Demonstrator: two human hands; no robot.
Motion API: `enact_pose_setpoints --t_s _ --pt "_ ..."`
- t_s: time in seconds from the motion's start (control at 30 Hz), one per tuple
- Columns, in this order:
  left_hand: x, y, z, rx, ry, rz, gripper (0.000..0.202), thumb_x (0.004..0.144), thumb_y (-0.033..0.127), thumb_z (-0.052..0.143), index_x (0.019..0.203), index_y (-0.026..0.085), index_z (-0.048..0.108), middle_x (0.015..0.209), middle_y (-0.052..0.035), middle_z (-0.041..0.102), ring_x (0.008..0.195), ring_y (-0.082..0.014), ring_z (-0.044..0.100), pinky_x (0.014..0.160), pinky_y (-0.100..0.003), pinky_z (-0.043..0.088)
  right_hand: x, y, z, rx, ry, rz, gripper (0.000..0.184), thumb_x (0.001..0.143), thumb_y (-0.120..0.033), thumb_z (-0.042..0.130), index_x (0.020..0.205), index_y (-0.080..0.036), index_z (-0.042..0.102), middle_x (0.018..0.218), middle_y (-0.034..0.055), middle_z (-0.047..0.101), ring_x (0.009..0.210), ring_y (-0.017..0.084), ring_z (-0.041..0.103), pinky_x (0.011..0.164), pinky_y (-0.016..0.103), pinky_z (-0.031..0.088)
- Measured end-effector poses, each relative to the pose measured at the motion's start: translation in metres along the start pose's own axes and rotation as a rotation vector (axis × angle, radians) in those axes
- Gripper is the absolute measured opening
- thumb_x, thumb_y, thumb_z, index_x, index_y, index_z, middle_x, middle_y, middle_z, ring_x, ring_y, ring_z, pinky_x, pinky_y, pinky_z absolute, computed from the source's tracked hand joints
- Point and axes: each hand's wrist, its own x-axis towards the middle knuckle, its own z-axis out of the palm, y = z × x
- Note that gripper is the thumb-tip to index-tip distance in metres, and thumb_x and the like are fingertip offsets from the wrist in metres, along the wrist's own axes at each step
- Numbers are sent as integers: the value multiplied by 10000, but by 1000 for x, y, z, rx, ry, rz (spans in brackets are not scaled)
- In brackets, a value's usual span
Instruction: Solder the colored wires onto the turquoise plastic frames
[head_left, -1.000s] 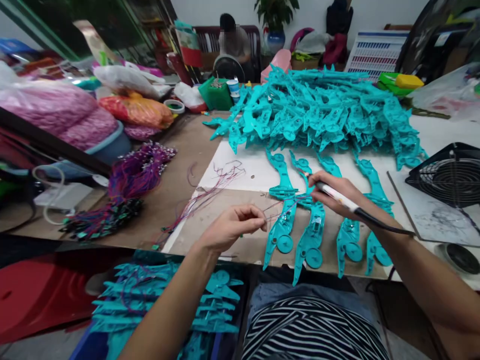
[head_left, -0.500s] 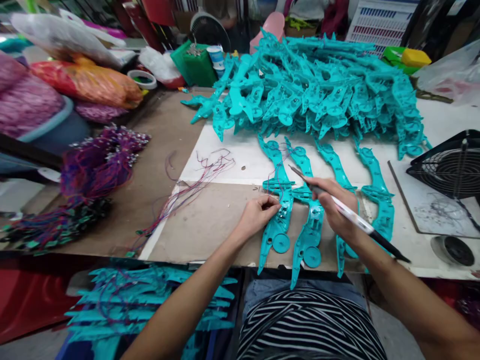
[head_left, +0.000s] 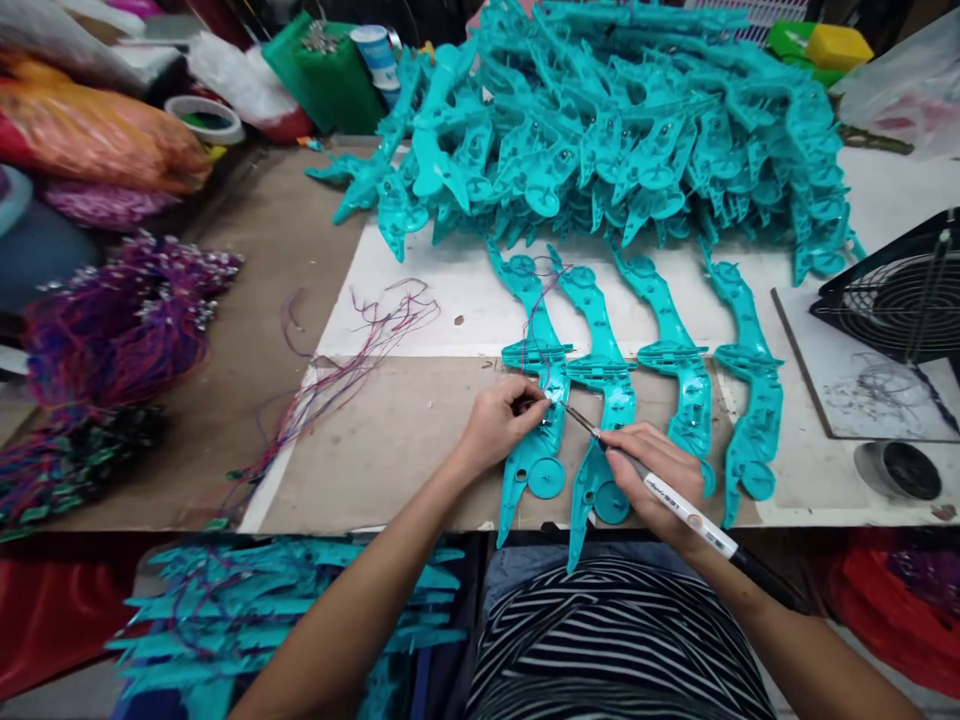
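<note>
My right hand [head_left: 656, 470] grips a soldering iron [head_left: 686, 510] with a white and black handle. The iron's metal tip points left and meets, or nearly meets, the middle of the leftmost turquoise plastic part [head_left: 529, 465]. At that same spot my left hand [head_left: 499, 420] has its thumb and fingers pinched together. A thin red-purple wire [head_left: 531, 325] runs down the part to the pinch; its end is hidden by my fingers. Beside this part lie further turquoise parts in a row, among them one [head_left: 589, 290] just to the right and one [head_left: 754, 400] at the far right.
A large heap of turquoise parts [head_left: 600, 130] fills the back. Loose wires [head_left: 352, 370] and a wire bundle [head_left: 112, 340] lie to the left. A black fan [head_left: 900, 290], a board [head_left: 847, 390] and a round tin [head_left: 898, 470] stand at right. More parts [head_left: 300, 600] are stacked below the edge.
My right hand has lowered the soldering iron, bringing its tip down to the leftmost part beside my left fingers. My left hand keeps its pinch there. The camera view has tipped downward.
</note>
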Motion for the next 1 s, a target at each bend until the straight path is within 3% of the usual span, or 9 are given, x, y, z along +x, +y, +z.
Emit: enact_pose_setpoints --t_s 0.63,1.0 --pt "1 -1 0 43 -7 66 91 750 199 649 660 184 643 628 -2 592 587 -124 474 587 -244 358 0 5 5 -62 -60 -125 260 880 -122 590 1072 -248 713 785 42 700 757 181 662 682 329 571" --pt "1 3 0 38 -9 48 99 738 227 662 650 185 647 631 -8 601 600 -131 484 593 -246 364 0 3 2 -13 -38 -44 249 878 -143 591 1054 -251 729 797 41 715 767 190 672 718 354 565"
